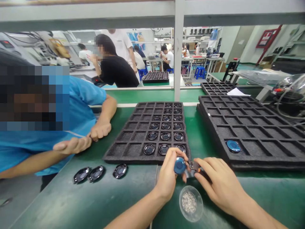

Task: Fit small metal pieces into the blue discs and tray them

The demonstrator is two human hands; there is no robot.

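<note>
- Left hand (pixel 169 173): fingers curled closed around a small round blue-capped disc (pixel 179 165), held just above the near edge of the bench.
- Right hand (pixel 218 184): thumb and forefinger pinched on a small metal tool with an orange part (pixel 194 165), its tip touching the blue-capped disc.
- Small clear round dish (pixel 191 203): stands on the bench just below and between the two hands; it holds a heap of tiny silvery pieces.
- Green bench mat (pixel 107 200): covers the work surface; three loose dark glossy oval discs (pixel 96 173) lie in a row on it, left of the hands.
- Black foam compartment tray, centre (pixel 133 140): just beyond the left hand; its three right-hand columns hold dark round discs, one per cell, and the left-hand cells show nothing.
- Stack of black foam trays, right (pixel 257 133): one blue-topped disc (pixel 233 146) sits in a near-left cell of the top tray.
- Co-worker in a blue shirt (pixel 78 108): leans on the bench at the left, hands together near the edge.
- Room: a white upright post (pixel 178 57) rises behind the centre tray; beyond it are more benches, blue stools and seated people.
</note>
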